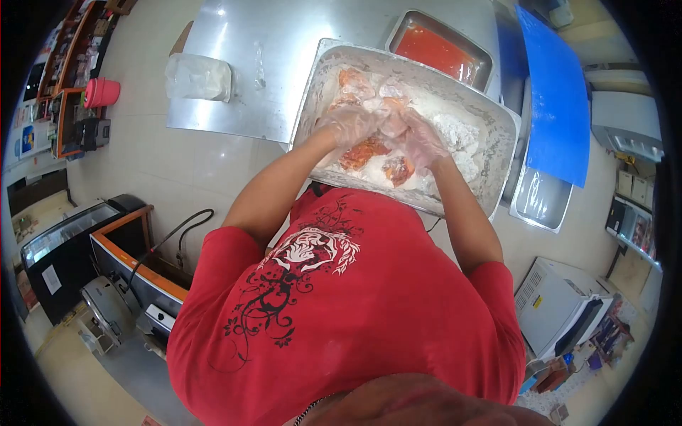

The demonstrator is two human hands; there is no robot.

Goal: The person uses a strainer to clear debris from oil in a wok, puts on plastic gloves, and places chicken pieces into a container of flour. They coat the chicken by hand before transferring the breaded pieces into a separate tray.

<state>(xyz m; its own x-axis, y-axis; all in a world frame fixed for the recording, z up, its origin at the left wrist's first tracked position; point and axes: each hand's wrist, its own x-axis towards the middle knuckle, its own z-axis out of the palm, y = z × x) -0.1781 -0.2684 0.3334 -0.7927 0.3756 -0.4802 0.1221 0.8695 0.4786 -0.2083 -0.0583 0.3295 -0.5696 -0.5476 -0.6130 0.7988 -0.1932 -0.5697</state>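
Both hands wear clear plastic gloves and work inside a large metal tub (507,153) of white flour (458,135). My left hand (353,126) and my right hand (425,142) meet near the tub's middle, fingers curled around a flour-dusted piece of raw chicken (392,122). The gloves and flour partly hide that piece. Just below my left hand lies an orange-red chicken piece (364,153), and another chicken piece (398,170) rests near my right wrist. Farther back, more coated chicken (353,82) sits in the flour.
Behind the tub, a steel tray (440,50) holds orange-red liquid. A clear plastic bag or container (199,77) stands on the steel table (284,25). At right, a blue board (558,106) leans over another metal tray (541,202). A white appliance (558,305) stands lower right.
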